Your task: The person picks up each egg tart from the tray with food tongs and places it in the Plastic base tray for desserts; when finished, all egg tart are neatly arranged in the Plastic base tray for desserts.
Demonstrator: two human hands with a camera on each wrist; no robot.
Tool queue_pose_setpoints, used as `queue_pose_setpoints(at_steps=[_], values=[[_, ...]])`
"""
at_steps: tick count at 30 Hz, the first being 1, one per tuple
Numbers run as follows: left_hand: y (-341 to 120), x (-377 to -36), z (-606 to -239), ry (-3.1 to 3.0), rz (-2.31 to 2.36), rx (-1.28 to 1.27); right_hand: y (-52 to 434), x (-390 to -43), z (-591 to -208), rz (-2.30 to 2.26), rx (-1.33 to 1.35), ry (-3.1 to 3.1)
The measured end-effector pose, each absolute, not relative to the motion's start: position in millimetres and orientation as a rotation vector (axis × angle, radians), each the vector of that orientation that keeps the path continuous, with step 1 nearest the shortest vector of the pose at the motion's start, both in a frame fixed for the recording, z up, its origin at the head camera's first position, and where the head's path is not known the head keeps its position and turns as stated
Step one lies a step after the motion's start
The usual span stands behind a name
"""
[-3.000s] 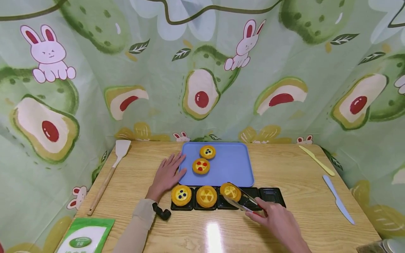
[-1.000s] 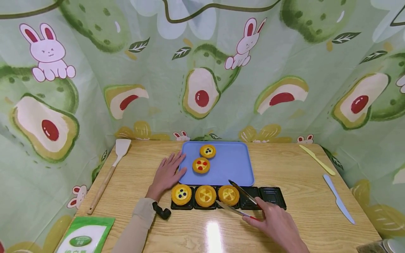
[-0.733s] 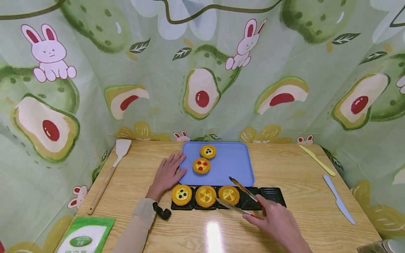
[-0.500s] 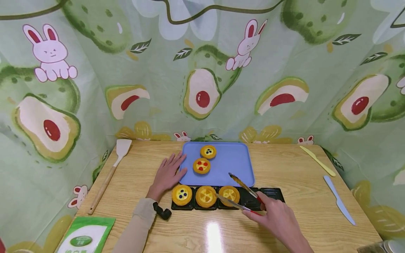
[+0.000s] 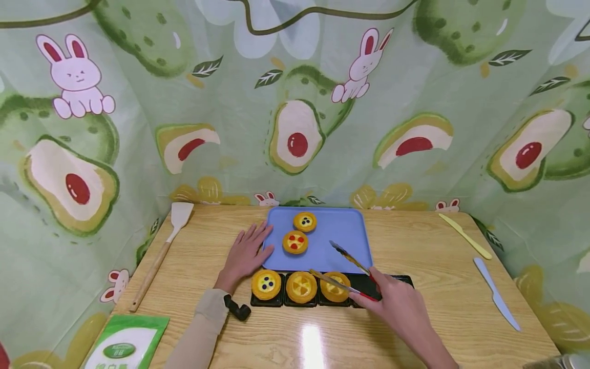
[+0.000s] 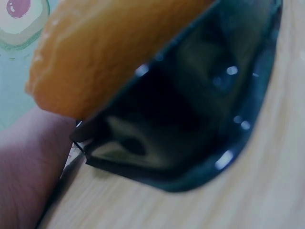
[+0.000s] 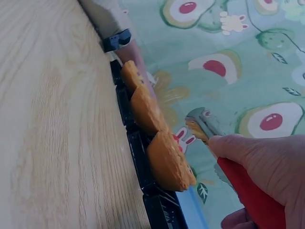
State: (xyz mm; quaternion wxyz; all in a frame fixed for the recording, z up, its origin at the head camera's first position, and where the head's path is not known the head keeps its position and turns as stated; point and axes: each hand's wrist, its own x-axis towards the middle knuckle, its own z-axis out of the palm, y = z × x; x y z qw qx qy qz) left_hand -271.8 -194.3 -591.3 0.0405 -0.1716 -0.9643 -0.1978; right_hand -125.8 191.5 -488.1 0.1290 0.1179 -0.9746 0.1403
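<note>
My left hand [image 5: 246, 256] lies flat with spread fingers at the left edge of a blue tray [image 5: 343, 225]. On that tray are a blueberry-topped egg tart [image 5: 304, 222] and a red-topped egg tart [image 5: 295, 242]. My right hand [image 5: 398, 302] grips red-handled tongs [image 5: 354, 260], their arms spread with nothing between the tips. One tong arm passes over an egg tart with yellow wedges [image 5: 338, 294]. Left of it sit another wedge-topped tart [image 5: 301, 287] and a blueberry tart [image 5: 266, 285], each in a black box [image 5: 266, 303]. The left wrist view shows a tart and black box close up.
More black boxes [image 5: 404, 278] continue rightward, partly hidden by my right hand. A spatula [image 5: 159, 259] and a green-white packet [image 5: 124, 341] lie on the left. Yellow [image 5: 465, 236] and blue knives [image 5: 495, 294] lie right. A printed curtain [image 5: 295, 195] stands behind the table.
The tongs have let go of the wedge-topped tart, which now sits in the third black box. They have spread and risen toward the blue tray. My left hand has stayed put.
</note>
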Motion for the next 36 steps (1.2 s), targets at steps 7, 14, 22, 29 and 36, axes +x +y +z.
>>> queue_pose_setpoints(at_steps=[7, 14, 22, 29, 36], values=[[-194, -272, -591, -2.942, -0.612, -0.527, 186, -138, -494, 0.219, 0.478, -2.655], [-194, -271, -590, -2.921, -0.603, -0.546, 177, -158, -497, 0.278, 0.471, -2.784], [-195, -271, -591, -2.926, -0.591, -0.549, 166, -181, -501, 0.355, 0.499, -2.834], [-195, -271, -591, -2.941, -0.599, -0.543, 155, -197, -501, 0.416, 0.491, -2.958], [-196, -272, -592, -2.950, -0.573, -0.551, 145, -206, -501, 0.437, 0.504, -3.004]])
